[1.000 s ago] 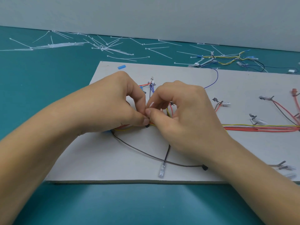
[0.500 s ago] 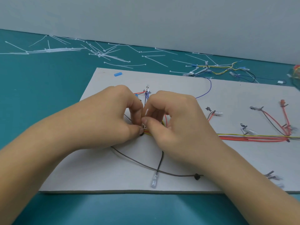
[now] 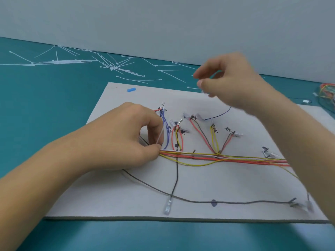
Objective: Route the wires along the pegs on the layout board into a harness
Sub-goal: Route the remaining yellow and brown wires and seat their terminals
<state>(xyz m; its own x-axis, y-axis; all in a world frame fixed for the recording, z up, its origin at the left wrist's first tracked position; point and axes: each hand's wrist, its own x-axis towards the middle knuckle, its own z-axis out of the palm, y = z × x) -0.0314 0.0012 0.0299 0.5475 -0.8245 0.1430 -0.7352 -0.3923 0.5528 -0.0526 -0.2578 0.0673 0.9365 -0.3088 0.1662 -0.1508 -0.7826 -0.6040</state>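
Observation:
The white layout board (image 3: 126, 200) lies on the teal table. A bundle of red, yellow and white wires (image 3: 226, 158) runs left to right across its middle, with branches going up to labelled terminals. My left hand (image 3: 126, 140) rests on the board at the bundle's left end and pinches a thin white cable tie (image 3: 159, 137) against the wires. My right hand (image 3: 228, 82) is lifted above the board's far edge, blurred, with thumb and fingers curled loosely; nothing shows clearly between them. A grey wire (image 3: 199, 201) curves along the board's near side.
Many loose white cable ties (image 3: 119, 68) lie scattered on the teal table behind the board. A small blue piece (image 3: 131, 89) sits near the board's far left corner. A heap of coloured wires (image 3: 328, 92) lies at the far right. A pale wall stands behind.
My right hand has let go of the bundle and risen up and to the right, toward the far edge. My left hand stays at the bundle's left end. The view has shifted.

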